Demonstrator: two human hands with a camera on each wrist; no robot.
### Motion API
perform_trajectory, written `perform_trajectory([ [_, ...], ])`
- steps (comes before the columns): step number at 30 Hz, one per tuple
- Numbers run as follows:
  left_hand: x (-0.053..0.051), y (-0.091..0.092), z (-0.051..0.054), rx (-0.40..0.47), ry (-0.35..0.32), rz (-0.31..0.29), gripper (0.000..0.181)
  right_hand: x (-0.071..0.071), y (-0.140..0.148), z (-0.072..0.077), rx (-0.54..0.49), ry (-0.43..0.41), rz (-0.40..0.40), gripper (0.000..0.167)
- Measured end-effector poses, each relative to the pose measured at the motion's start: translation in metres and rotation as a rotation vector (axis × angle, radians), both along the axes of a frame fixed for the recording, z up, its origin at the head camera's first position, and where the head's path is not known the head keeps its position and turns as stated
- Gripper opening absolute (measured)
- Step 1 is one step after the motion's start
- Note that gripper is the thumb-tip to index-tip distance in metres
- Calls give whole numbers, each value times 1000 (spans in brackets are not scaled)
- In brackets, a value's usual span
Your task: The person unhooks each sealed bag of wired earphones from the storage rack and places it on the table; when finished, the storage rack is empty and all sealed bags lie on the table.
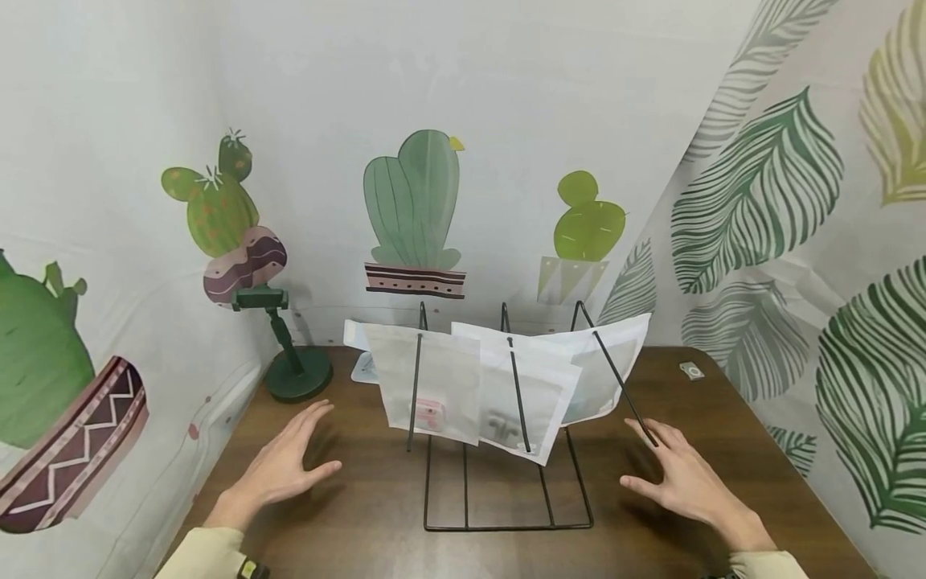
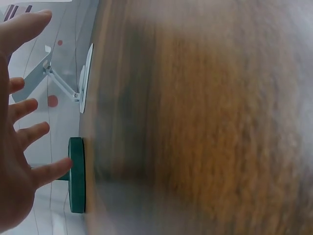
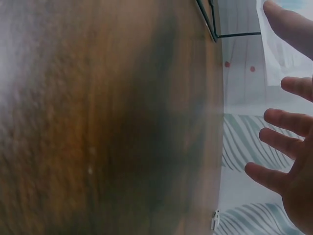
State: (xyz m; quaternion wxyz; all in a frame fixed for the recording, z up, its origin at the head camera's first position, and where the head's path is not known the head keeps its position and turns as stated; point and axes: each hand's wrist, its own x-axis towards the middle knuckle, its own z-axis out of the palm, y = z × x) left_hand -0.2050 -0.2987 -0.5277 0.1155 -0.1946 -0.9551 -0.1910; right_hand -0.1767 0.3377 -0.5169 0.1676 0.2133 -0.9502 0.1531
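While your left hand (image 1: 278, 465) and right hand (image 1: 683, 476) hang empty, the black wire rack (image 1: 519, 394) seems light, stiff, best held by its base (image 1: 509, 528).

Head view high, forward-down; wrist views low, near tabletop (image 1: 362, 515); head, right share wire rack (image 1: 518, 394).

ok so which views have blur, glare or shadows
Head view: fairly sharp, soft shadows on the table by the left hand and right hand; left wrist: table blurred, pale glare at top and right; right wrist: table blurred, pale glare at left, dark patch mid-frame.
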Motion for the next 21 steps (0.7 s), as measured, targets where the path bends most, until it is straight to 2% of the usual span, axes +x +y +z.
perform_trajectory([
  [5, -1, 4, -1, 24, -12, -4, 96, 2, -6, -3, -4, -40, 1, 89],
  [10, -4, 7, -2, 51, -34, -44, 100, 0, -11, -9, -9, -16, 29, 90],
  [21, -11, 17, -3, 118, -77, -101, 102, -1, -17, -18, 18, -29, 75, 89],
])
